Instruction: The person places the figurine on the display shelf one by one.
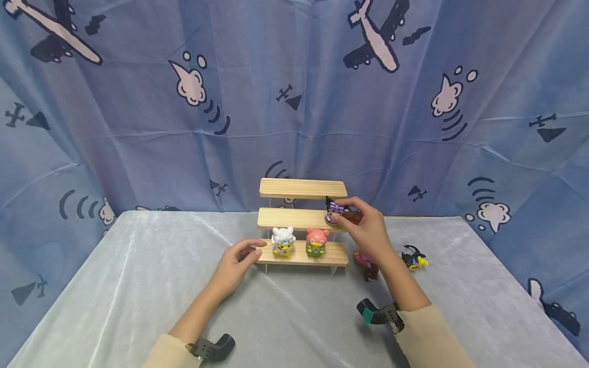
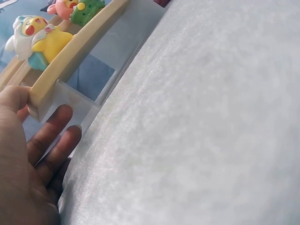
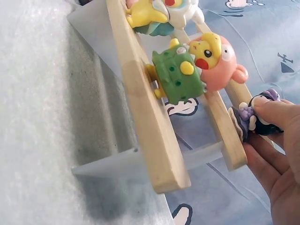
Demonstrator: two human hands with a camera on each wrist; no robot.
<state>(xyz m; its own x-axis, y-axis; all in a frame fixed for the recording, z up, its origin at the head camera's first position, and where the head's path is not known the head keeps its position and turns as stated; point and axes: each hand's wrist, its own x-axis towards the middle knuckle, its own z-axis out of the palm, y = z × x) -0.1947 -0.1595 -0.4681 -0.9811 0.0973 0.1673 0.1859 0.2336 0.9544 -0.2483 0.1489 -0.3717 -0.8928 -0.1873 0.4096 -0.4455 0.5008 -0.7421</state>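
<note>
A three-tier wooden display stand (image 1: 301,219) has clear side supports. My left hand (image 1: 236,263) holds the left end of its lowest board, thumb and forefinger at the wood; the left wrist view shows the other fingers (image 2: 54,126) loosely bent beside the clear support. With my right hand (image 1: 368,227) I pinch a small black-and-purple figurine (image 3: 255,115) at the right end of the middle board, its base right at the wood. On the lowest board stand a white-hooded yellow figurine (image 1: 282,242) and a pink-hooded figurine (image 3: 213,61) with a green body.
Right of the stand, a pink-and-brown figurine (image 1: 366,266) lies on the pale cloth-covered table (image 1: 161,286), partly behind my right forearm. Further right lies a black-and-yellow figurine (image 1: 414,258). A blue curtain (image 1: 257,102) with airplane prints hangs behind.
</note>
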